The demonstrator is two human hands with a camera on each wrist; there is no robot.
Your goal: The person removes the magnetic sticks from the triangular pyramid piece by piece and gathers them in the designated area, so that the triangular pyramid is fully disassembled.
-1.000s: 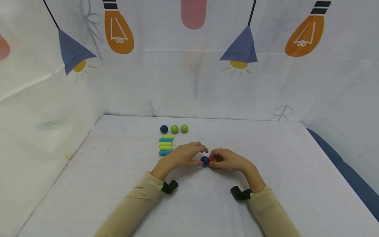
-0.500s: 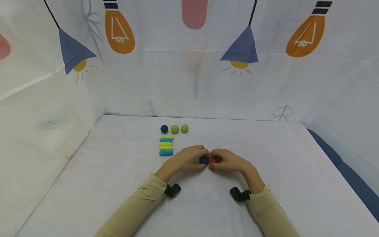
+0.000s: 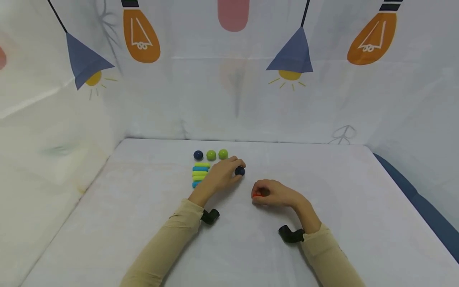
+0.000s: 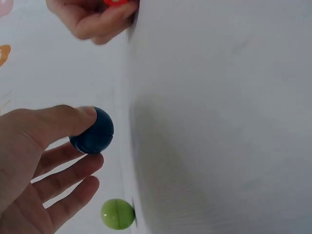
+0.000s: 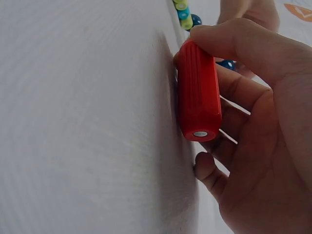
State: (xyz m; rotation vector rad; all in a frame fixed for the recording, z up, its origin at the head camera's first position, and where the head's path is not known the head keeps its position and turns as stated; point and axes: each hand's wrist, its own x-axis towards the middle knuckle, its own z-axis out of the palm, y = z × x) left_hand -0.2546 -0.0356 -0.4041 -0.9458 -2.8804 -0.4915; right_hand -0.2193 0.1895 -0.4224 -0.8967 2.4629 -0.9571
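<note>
My left hand (image 3: 221, 174) pinches a dark blue ball (image 4: 100, 132) between thumb and fingers. In the left wrist view the ball is apart from the green ball (image 4: 118, 214) below it. My right hand (image 3: 275, 194) grips a red magnetic stick (image 5: 199, 92), a ribbed rod with a round metal spot in its end, low over the white table. Much of that stick is hidden by my fingers in the head view. Left of my left hand lies a stack of yellow-green and blue sticks (image 3: 200, 168), partly covered by the hand.
Beyond the sticks, a dark blue ball (image 3: 198, 155) and two green balls, one at the left (image 3: 211, 155) and one at the right (image 3: 223, 154), sit in a row. The white table (image 3: 143, 223) ends at a printed curtain (image 3: 201, 99).
My left hand has closed on the dark blue ball beside the red stick and carried it away, toward the back of the table. My right hand has stayed nearly in place with the red stick.
</note>
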